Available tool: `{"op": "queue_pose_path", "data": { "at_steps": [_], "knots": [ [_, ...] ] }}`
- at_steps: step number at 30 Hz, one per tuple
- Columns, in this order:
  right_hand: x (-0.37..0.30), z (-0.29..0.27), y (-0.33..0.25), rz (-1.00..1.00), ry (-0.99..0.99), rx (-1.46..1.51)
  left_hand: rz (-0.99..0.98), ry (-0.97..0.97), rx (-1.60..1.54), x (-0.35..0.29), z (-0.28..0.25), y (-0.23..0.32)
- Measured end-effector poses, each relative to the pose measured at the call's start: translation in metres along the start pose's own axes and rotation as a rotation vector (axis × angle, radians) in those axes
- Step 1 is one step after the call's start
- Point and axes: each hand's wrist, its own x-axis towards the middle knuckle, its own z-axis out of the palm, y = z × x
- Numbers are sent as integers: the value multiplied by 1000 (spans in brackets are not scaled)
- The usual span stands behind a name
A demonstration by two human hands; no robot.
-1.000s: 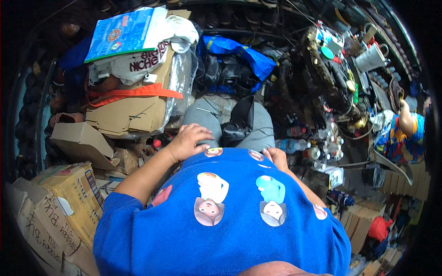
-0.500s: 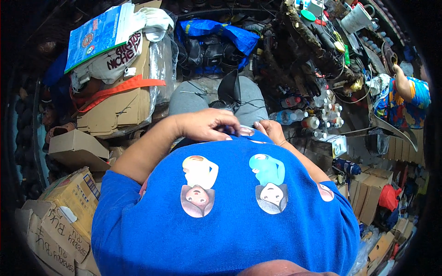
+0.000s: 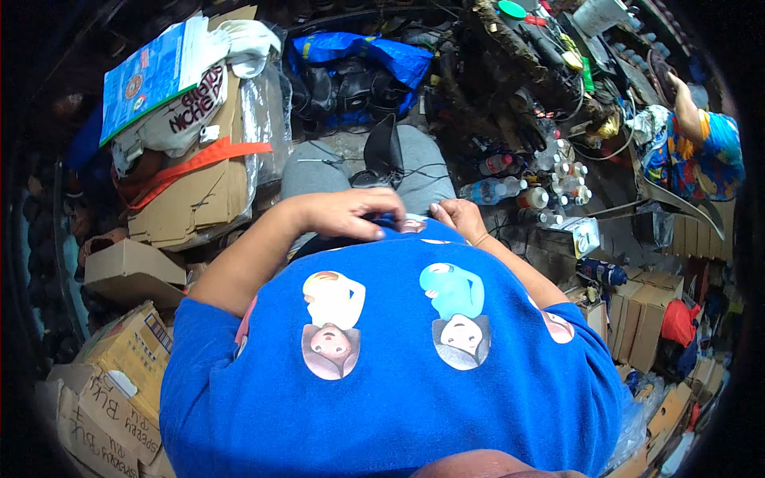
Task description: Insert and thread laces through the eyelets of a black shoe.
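My left hand (image 3: pixel 358 213) lies at the front of my blue shirt (image 3: pixel 390 295), fingers curled over and the thumb apart. Its fingertips, and whatever is in them, are hidden. Just to the right, my right hand (image 3: pixel 462 219) is closed, thumb against the bent fingers, beside the shirt's edge; what it pinches cannot be made out. Beyond both hands, a black leather shoe piece (image 3: pixel 384 151) with a pointed flap standing up rests between my grey-clad knees. Black thread (image 3: pixel 426 170) trails over both legs. A thin pale needle-like piece (image 3: pixel 312 162) lies on the left leg.
Flattened cardboard (image 3: pixel 199 199) with a blue book (image 3: pixel 151 76) and a red strap (image 3: pixel 207 155) is stacked at left. Black shoes lie in a blue bag (image 3: pixel 362 52) ahead. Several bottles (image 3: pixel 494 190) stand at right. Farther right, a co-worker's arm (image 3: pixel 687 107) reaches toward a dark object.
The whole view has shifted slightly, so the surroundings sit a little farther left. Both hands stay close together at the shirt front, with only small finger movement. The shoe piece remains between the knees.
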Motion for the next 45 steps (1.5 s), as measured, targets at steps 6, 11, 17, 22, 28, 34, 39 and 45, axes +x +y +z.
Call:
{"op": "queue_pose_path", "data": {
  "at_steps": [6, 11, 17, 22, 28, 34, 39, 45],
  "knots": [
    [-3, 2, 2, -87, 46, 53, -279, -55, -107, -33, -20, -6],
    [1, 3, 6, -49, 12, -7, 97, -48, -4, 16, 16, 13],
    [-1, -2, -1, -29, 3, 21, -13, -135, 58, 2, 13, 4],
    [-3, 2, 1, -21, 5, 42, -146, -97, -152, -23, 11, 7],
    [-3, 0, 1, -54, 5, 49, -499, 66, -277, -83, -1, -10],
    [-2, -3, -3, -26, 17, -3, -843, 270, -286, -103, 12, -48],
    [-2, -3, 0, -5, -8, -5, -841, 218, -340, -92, 13, -71],
    [-3, -2, -3, -31, -21, -23, -806, 118, -432, -86, 4, -76]
  ]
}}
